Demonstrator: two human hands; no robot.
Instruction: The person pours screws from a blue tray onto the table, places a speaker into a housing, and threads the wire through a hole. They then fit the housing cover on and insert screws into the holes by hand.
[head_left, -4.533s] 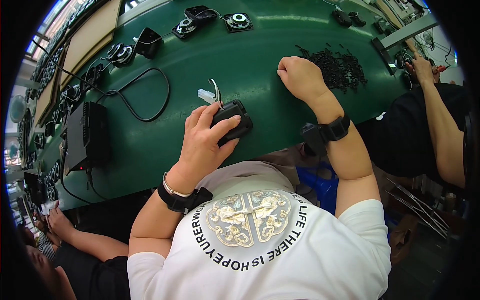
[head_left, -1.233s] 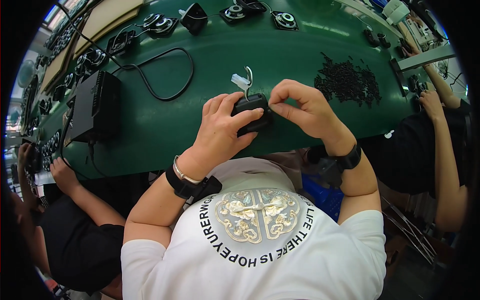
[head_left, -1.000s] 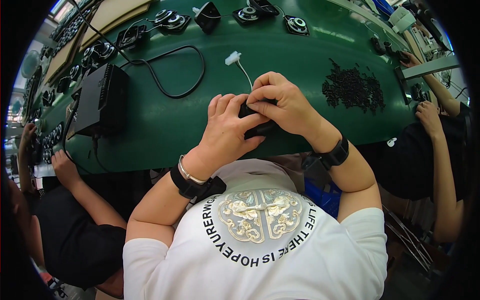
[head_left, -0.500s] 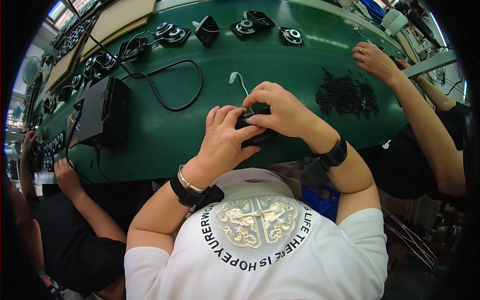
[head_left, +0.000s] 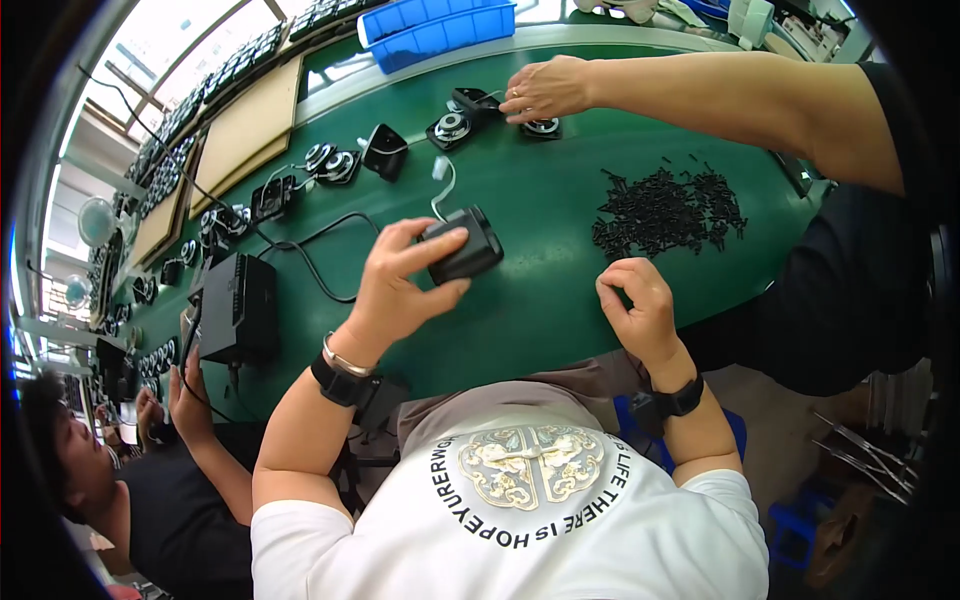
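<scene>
Green smooth worktop (head_left: 535, 315) fills the middle of the head view, with a blue plastic bin (head_left: 437, 45) at the upper edge, a black box-shaped power unit (head_left: 238, 308) left of centre and black-framed speakers with silver rings (head_left: 452, 130) across the upper middle.

Black boxy plastic housing (head_left: 468, 248) sits just left of frame centre, tilted, pale cable with a white connector (head_left: 440, 170) rising off its upper left. Left hand (head_left: 392, 290) has it clamped, thumb on the lower side, fingers over the top. Right hand (head_left: 640, 308) is curled beside the heap of small black rod-like parts (head_left: 665, 212), right of centre, thumb near the index finger.

For a good hold, I'd grip the housing by its sides, brace it on the worktop and keep the cable clear of the fingers. Take small parts singly, by pinch.

Hard to read: can't tell if the right fingers meet or hold anything; housing's underside hidden; can't tell if it touches the worktop. Co-worker's hand (head_left: 545, 92), upper middle, hides part of one speaker. Far left rim is warped, small stuff unreadable.
</scene>
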